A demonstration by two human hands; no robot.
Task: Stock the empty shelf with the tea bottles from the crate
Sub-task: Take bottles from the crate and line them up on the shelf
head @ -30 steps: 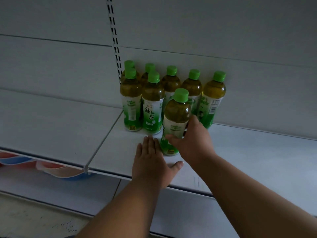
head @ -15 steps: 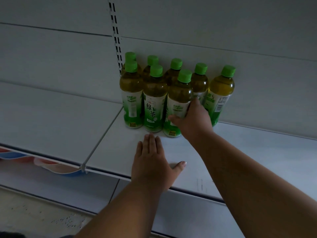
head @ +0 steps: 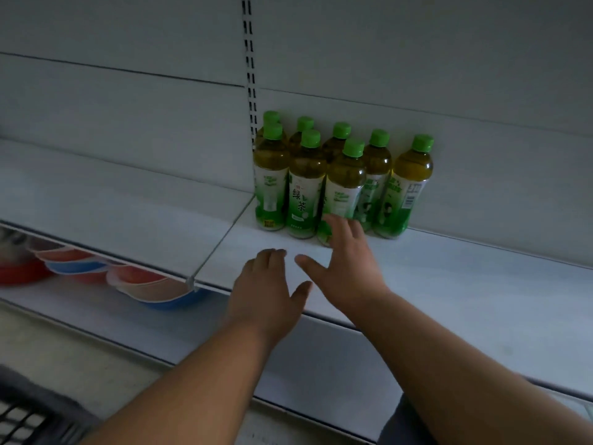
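Observation:
Several green-capped tea bottles (head: 304, 184) stand in two rows at the back of the white shelf (head: 449, 284), against the rear panel. The third bottle of the front row (head: 345, 184) stands upright beside the others. My right hand (head: 348, 268) is just in front of that bottle, fingers spread and holding nothing. My left hand (head: 266, 293) rests near the shelf's front edge, empty, with its fingers lightly bent. A dark crate (head: 29, 415) shows at the bottom left corner; its contents are hidden.
A slotted metal upright (head: 250, 69) runs up the back panel left of the bottles. Stacked red, blue and tan bowls (head: 154, 289) sit on the lower shelf at the left. The shelf stretches bare to the right of the bottles.
My right hand has let go of the bottle it pushed into the front row and has drawn back a little. The view has tilted down and left, showing the crate.

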